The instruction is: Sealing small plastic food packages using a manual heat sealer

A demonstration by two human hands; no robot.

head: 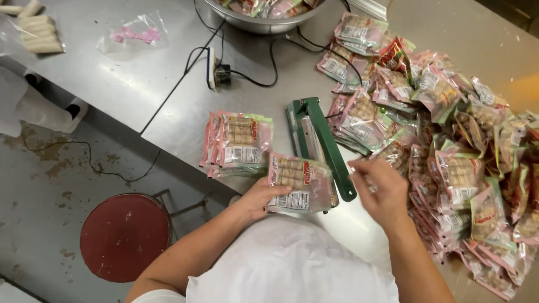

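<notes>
My left hand [259, 197] pinches the light, slippery, crushable snack packet [300, 184] by its lower-left edge beside the green heat sealer [320, 147], which I judge the safest hold, while my blurred right hand [382, 191] hangs half-curled, grip indeterminable.

Worktop: stainless steel table [140, 84], brushed finish w/ dull reflections, ran from far left to right edge. Floor [50, 168], near left, was grey concrete w/ rust-coloured stains; a thin black cable [90, 160] lay across it. Round red stool [124, 235] stood near left, beside table edge. Lighting: even, overhead.
</notes>
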